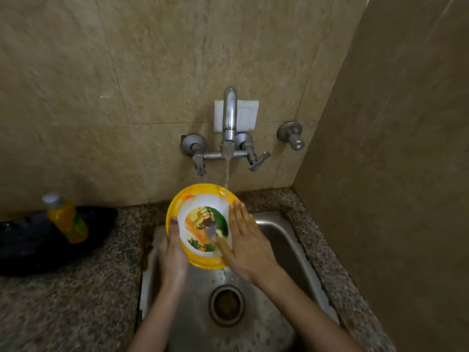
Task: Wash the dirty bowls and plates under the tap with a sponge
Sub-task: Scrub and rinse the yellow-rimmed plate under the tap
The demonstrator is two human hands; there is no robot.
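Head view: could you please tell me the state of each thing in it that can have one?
Tap: running, stream landing on the plate's upper rim.
Plate: tilted over the sink, wet, held by both hands.
Left hand: grips the plate's left edge, thumb over the rim.
Right hand: flat, straight fingers pressing on the plate's inside.
Sink: wet.
Bottle: capped.
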